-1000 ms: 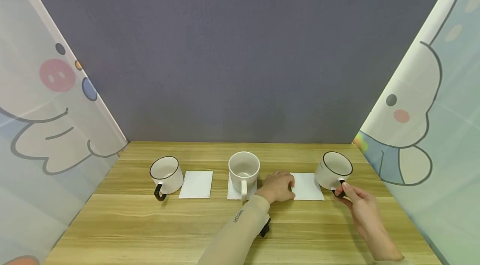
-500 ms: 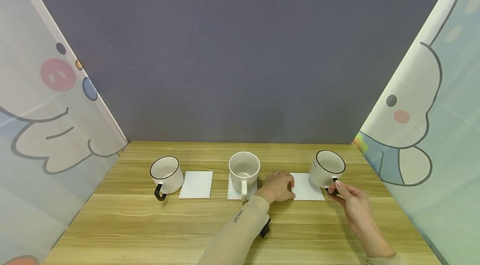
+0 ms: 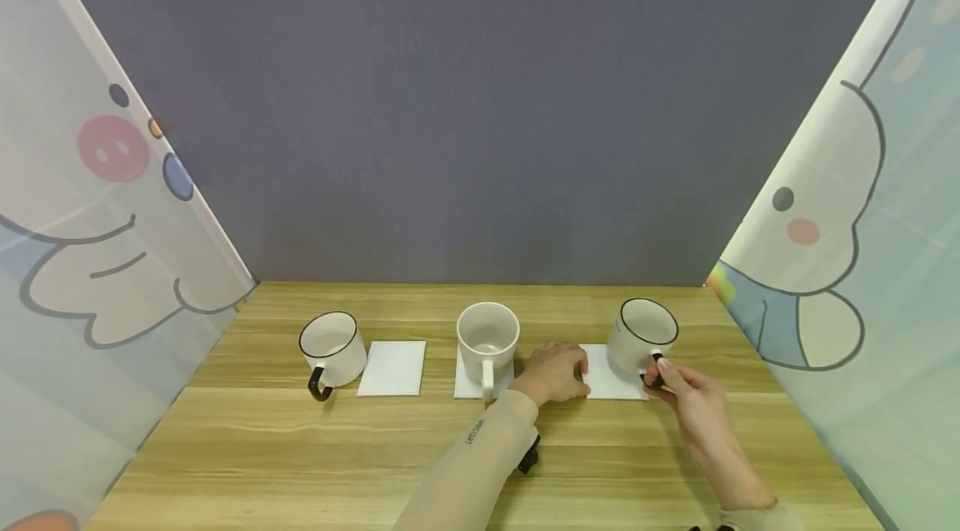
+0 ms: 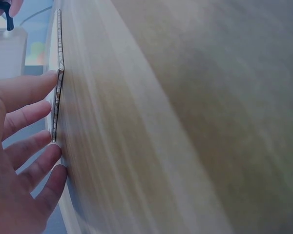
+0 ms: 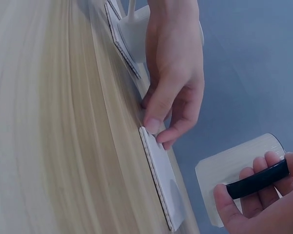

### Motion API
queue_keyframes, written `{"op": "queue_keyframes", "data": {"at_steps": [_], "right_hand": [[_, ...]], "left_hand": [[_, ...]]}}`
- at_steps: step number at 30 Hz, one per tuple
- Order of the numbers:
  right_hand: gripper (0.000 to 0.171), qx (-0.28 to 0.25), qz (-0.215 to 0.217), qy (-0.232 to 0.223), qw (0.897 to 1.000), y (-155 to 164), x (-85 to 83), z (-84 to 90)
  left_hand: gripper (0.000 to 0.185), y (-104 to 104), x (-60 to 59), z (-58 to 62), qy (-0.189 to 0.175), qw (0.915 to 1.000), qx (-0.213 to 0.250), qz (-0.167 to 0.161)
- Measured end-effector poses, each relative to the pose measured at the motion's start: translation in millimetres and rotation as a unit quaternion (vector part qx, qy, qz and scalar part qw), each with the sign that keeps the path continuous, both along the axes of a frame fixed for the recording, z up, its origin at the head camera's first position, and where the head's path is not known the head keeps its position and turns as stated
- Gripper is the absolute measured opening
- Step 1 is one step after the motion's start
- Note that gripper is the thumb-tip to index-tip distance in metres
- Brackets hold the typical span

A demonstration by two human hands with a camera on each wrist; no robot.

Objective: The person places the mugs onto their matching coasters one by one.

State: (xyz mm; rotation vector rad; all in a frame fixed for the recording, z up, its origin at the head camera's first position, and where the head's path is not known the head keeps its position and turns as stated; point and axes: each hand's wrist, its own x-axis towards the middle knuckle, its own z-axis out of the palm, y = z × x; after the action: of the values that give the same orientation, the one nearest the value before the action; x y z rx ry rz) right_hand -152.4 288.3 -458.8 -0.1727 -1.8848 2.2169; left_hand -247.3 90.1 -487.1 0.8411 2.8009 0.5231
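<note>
My right hand (image 3: 702,414) grips the black handle of a white mug (image 3: 636,343) with a black rim. In the right wrist view that mug (image 5: 234,168) is held above the white square coaster (image 5: 162,185), with a gap between them. The left hand (image 3: 555,373) reaches across to this coaster (image 3: 603,381), with thumb and fingertips along its left edge. In the left wrist view the left hand's fingers (image 4: 29,117) are spread and gently bent, with the tips right at the coaster's edge and nothing enclosed.
An all-white mug (image 3: 487,343) stands on the middle coaster (image 3: 467,388), close to the left wrist. Farther left is a bare white coaster (image 3: 392,369), with another black-rimmed mug (image 3: 337,356) beside it. A grey panel (image 3: 480,114) rises behind the wooden table (image 3: 300,464).
My right hand has carried the black-rimmed mug leftward, from the coaster's right side to over its right part. The left hand has stayed at the coaster's edge.
</note>
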Motion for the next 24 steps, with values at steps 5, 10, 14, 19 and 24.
{"op": "queue_keyframes", "data": {"at_steps": [5,10,14,19,24], "right_hand": [[0.030,0.002,0.004,-0.008,1.000,-5,-1.1,-1.6],[0.032,0.012,0.004,-0.022,1.000,-10,-1.5,-2.3],[0.033,0.019,0.000,-0.032,0.999,-12,-1.3,-2.0],[0.033,0.025,-0.003,-0.043,0.999,-15,-1.7,-2.4],[0.033,0.032,0.000,-0.051,0.998,-16,-2.6,-3.6]], "left_hand": [[0.021,0,0.3,0.9,-0.001,1.0000,0.005,0.002],[0.021,0,1.5,2.0,0.000,1.0000,0.007,0.004],[0.021,0,1.2,1.5,0.002,1.0000,0.005,0.005],[0.021,0,1.3,1.7,0.006,1.0000,0.003,0.004],[0.021,0,1.0,1.0,0.009,1.0000,0.000,0.004]]}}
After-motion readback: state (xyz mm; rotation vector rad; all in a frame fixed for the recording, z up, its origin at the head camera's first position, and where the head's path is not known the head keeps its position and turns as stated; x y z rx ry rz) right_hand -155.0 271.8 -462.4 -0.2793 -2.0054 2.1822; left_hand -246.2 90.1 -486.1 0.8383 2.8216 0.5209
